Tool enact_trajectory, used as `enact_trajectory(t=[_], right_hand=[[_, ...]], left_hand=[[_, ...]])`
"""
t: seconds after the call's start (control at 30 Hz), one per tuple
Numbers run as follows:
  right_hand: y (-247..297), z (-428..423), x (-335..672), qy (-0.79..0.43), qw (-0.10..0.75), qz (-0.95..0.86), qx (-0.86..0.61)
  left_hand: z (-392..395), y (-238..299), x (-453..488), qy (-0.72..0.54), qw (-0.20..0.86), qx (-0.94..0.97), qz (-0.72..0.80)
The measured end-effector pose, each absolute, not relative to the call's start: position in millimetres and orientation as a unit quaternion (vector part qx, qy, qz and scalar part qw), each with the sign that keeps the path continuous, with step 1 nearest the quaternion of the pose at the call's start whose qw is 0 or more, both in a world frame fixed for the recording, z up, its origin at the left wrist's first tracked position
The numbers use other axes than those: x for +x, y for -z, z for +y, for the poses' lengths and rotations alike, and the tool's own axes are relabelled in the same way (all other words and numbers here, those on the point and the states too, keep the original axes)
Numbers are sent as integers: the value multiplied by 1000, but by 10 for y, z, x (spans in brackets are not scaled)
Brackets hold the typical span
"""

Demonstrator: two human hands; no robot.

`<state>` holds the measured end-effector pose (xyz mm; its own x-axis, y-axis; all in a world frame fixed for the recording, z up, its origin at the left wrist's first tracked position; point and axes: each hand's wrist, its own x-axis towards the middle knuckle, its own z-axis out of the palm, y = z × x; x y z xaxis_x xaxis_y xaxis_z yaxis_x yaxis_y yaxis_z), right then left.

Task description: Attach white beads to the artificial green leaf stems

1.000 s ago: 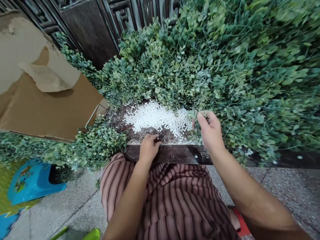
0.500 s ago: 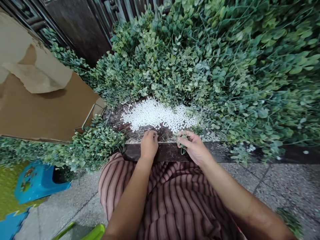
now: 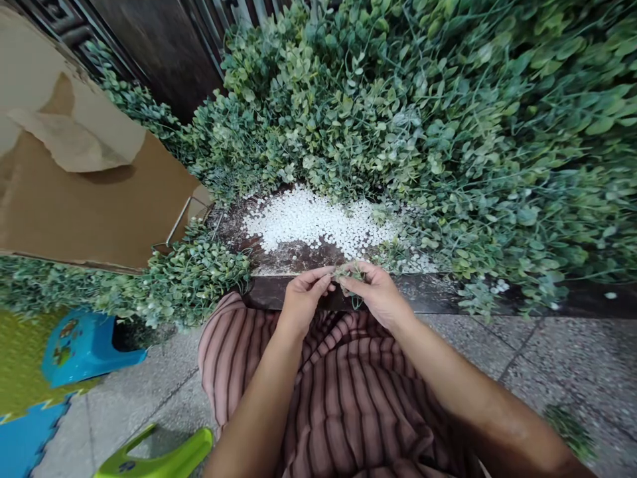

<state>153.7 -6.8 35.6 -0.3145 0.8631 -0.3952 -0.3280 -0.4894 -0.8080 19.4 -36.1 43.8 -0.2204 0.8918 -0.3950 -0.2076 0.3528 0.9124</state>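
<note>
My right hand (image 3: 379,295) pinches a small green leafy sprig (image 3: 350,272) just above the near edge of a dark wooden table (image 3: 428,302). My left hand (image 3: 301,302) meets it from the left, thumb and fingers pinched at the sprig's tip; what lies between those fingers is too small to make out. A heap of small white beads (image 3: 318,222) lies on the table just beyond both hands. Large piles of artificial green foliage (image 3: 448,133) ring the beads on the back and right.
A smaller foliage pile (image 3: 189,279) hangs over the table's left end. Brown cardboard (image 3: 84,199) lies at the left. On the stone floor sit a blue plastic stool (image 3: 84,345), a green plastic piece (image 3: 164,455) and a foam mat (image 3: 24,431). My striped skirt (image 3: 338,398) covers my lap.
My right hand pulled a sprig out of the foliage at the right and brought it to the table edge. My left hand lifted off the table and joined it at the sprig.
</note>
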Motion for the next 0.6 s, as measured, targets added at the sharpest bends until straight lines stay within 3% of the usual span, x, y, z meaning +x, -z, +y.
enact_trajectory(t=[0.6], right_hand=[[-334,-165,1516,-733,384,-353,-437]], left_hand=[[-436,-402,188,-510,597,206,583]])
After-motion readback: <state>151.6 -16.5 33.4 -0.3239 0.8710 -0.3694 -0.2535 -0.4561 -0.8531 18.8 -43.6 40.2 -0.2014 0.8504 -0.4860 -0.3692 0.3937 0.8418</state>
